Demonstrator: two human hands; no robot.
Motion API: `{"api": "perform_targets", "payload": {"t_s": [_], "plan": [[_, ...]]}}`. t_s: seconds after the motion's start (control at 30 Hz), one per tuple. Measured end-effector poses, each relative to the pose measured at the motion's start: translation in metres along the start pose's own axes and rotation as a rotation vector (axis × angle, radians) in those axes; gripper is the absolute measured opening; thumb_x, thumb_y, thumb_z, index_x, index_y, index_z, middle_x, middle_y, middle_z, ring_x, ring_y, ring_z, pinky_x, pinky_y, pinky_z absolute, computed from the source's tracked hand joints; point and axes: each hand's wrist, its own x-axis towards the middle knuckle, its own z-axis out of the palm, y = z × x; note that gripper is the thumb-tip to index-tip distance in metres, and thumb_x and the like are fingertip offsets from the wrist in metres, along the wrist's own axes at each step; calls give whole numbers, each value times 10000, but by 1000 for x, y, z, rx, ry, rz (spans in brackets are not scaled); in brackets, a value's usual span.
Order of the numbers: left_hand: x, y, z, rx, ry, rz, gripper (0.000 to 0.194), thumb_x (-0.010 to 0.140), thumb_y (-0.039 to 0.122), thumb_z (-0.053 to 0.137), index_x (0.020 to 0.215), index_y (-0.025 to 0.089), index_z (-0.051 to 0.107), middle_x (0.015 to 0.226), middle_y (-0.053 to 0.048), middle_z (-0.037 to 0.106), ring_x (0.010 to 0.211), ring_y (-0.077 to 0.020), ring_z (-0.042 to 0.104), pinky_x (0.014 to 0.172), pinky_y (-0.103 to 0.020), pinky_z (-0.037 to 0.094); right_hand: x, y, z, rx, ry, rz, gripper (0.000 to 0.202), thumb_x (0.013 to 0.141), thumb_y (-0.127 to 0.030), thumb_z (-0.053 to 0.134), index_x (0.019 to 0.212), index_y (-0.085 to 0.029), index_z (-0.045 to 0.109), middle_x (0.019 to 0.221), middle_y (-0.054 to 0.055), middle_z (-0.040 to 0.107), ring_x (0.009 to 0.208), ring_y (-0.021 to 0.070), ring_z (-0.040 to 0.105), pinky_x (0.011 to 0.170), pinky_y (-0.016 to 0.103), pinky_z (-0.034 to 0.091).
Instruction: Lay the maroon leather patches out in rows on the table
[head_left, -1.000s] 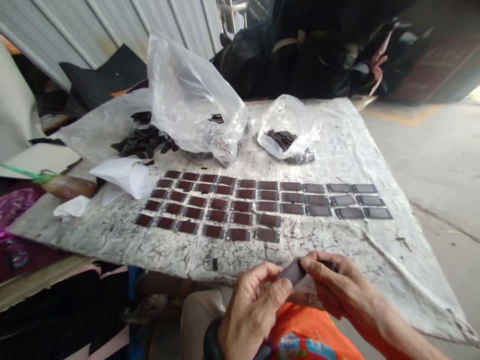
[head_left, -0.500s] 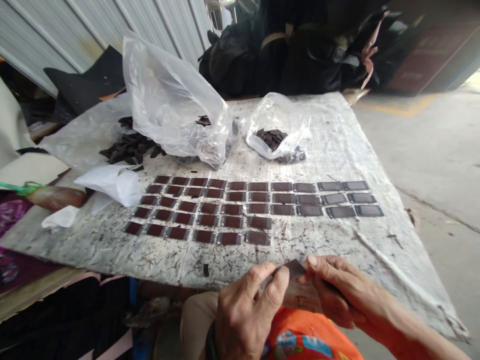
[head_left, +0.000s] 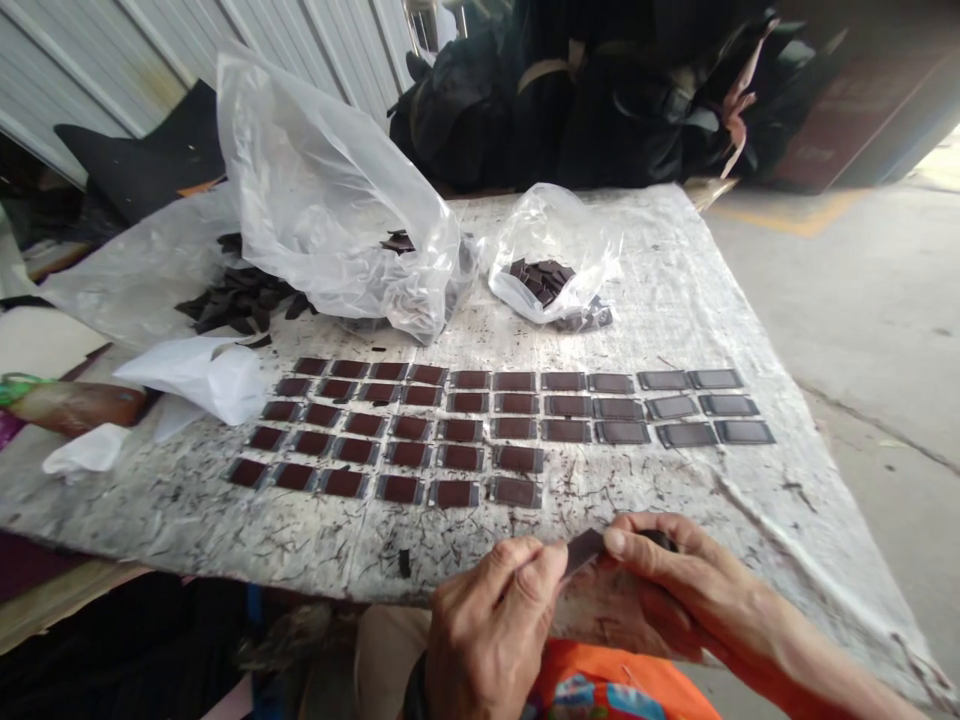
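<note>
Close to the table's front edge, a small dark brown flat piece (head_left: 583, 550) is stretched between my two hands. My left hand (head_left: 499, 610) pinches its left end between thumb and fingers. At the other end, my right hand (head_left: 675, 570) grips it with the thumb on top. A black object shows behind the right thumb, mostly hidden by the fingers; its kind I cannot make out. Beyond the hands lie rows of flat brown rectangular pieces with grey-edged ends (head_left: 455, 493), spread side by side across the cloth.
A cloth-covered table (head_left: 750, 300) carries a small clear bag of brown pieces (head_left: 541, 280), a large plastic bag (head_left: 330, 190) and a loose heap of dark pieces (head_left: 240, 300). White plastic (head_left: 195, 372) and a brown bottle-like object (head_left: 82, 403) lie left. Dark scraps litter the cloth.
The left hand's fingers have closed more tightly on the brown piece, which is now tilted more. The camera view has shifted slightly, moving the left-side items further left.
</note>
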Motion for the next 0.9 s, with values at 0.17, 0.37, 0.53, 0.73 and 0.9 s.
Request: {"api": "perform_targets", "payload": {"t_s": [0.17,0.37,0.53,0.73,0.9], "plan": [[11,6,3,-318,-79,-291,121,870,149,533,911,208,631,752,19,642,686,-90,618,651,-157,479,-1,-8,-3,-273,169,-265,381,756,-555,630,885,-196,633,532,-43,475,471,100,408,425,203,316],[25,-2,4,-148,-72,-278,195,899,150,477,1032,206,607,843,-16,644,769,-116,628,715,-183,485,14,-33,-8,-605,235,-286,414,849,-535,470,680,-182,601,558,-12,465,534,133,418,479,236,323],[26,-12,9,211,-85,-66,358,895,86,435,1223,202,520,822,-28,602,627,-105,602,560,-184,452,28,-44,-11,-648,338,-204,461,855,-579,410,691,-177,566,540,-34,357,507,119,343,464,242,263],[34,-10,23,393,-195,-49,468,866,64,399,1283,259,482,830,-23,595,490,-104,551,431,-222,383,32,-46,-2,-704,366,-143,442,862,-551,406,678,-177,556,552,-23,404,535,131,376,477,243,286],[35,-11,34,481,-182,-91,503,792,41,444,1233,267,531,755,-13,557,478,-126,546,400,-224,369,33,-48,4,-837,409,-160,416,878,-496,382,622,-192,503,548,-1,494,523,142,421,479,246,298]]}}
